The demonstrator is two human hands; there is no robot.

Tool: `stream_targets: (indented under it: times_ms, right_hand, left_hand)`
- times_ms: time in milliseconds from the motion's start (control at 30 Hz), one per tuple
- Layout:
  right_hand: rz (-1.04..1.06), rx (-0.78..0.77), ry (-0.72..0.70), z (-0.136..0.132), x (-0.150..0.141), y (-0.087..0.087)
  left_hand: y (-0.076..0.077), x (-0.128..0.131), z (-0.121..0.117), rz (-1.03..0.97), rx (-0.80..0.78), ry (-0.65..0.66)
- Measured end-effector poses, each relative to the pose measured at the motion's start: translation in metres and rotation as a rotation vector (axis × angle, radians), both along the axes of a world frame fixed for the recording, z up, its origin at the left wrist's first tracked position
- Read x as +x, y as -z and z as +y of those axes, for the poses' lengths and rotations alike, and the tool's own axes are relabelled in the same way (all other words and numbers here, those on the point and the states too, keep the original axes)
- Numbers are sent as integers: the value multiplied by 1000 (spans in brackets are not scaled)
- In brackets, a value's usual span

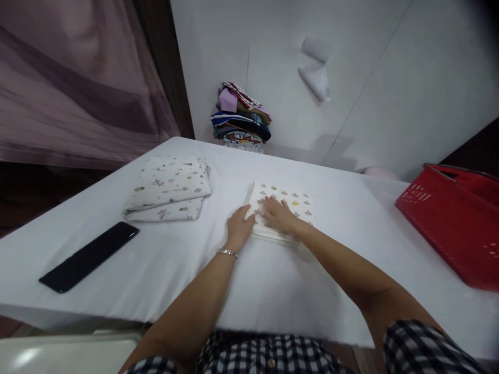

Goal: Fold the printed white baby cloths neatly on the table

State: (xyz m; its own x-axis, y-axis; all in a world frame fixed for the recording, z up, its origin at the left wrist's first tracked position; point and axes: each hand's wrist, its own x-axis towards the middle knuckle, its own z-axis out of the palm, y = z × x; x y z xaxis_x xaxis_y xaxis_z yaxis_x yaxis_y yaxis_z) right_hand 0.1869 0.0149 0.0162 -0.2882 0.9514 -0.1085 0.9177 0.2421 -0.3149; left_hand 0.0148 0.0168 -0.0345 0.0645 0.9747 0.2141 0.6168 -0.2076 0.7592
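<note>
A folded white cloth [300, 200] with rows of small grey and yellow prints lies in the middle of the white-covered table. Flat on top of it rests my right hand [277, 214], fingers spread. My left hand [238, 228], with a silver bracelet at the wrist, touches the cloth's left edge; its fingers are stretched out and the thumb is apart. Neither hand grips anything. To the left lies another folded white cloth [171, 182] with plant-like prints, clear of both hands.
A black flat slab [89, 257] lies at the table's front left. On the right stands a red plastic basket [448, 228]. A stack of folded clothes [241, 119] sits beyond the table's far edge, and white crumpled pieces [315, 70] lie farther off. A pink curtain [78, 78] hangs at left.
</note>
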Motion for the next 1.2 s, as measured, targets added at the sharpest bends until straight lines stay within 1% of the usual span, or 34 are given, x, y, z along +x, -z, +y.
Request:
stream_targets:
  times_ms: [100,200,267,333,467,533,633,700,800,867,933,1000,1067,1133,1200]
  right_hand:
    - [-47,12,-36,-20,2,12]
    - [-55,19,-31,-23,2,18]
    - [-44,9,-25,-21,1,16]
    - [-19,-22,-17,-20,1,9]
    - [117,-97,73,-29,4,-6]
    - [152,-85,84,-38,6,-7]
    - [54,-20,22,-50,6,0]
    - [6,12,3,-52,7,6]
    - [53,31,6,-50,10,8]
    - [127,98,33,-51,15,6]
    - [196,201,66,-57,21,6]
    - [211,266,45,-66,24,8]
    - [170,291,-8,-77,25,12]
    - [110,299,-33,-84,24,16]
    - [64,307,-14,-88,22,20]
  left_hand:
    - [1,-1,1,-36,14,4]
    - [0,-4,2,-74,9,27]
    - [0,-7,3,-110,-16,36]
    - [0,-10,4,-140,-43,36]
    - [2,-13,7,-165,-63,30]
    - [4,-13,8,-170,-54,33]
    - [5,-12,8,-162,-50,44]
    - [3,-12,7,-144,-13,39]
    - [-6,-12,1,-95,164,31]
    - [-13,-12,-5,-56,284,89]
    - [-19,-12,-12,-1,334,195]
    - [-21,-13,-18,81,325,312]
    - [-21,-14,-22,155,283,386]
    - [-21,-15,-24,198,251,412]
    - [-21,-15,-25,212,246,413]
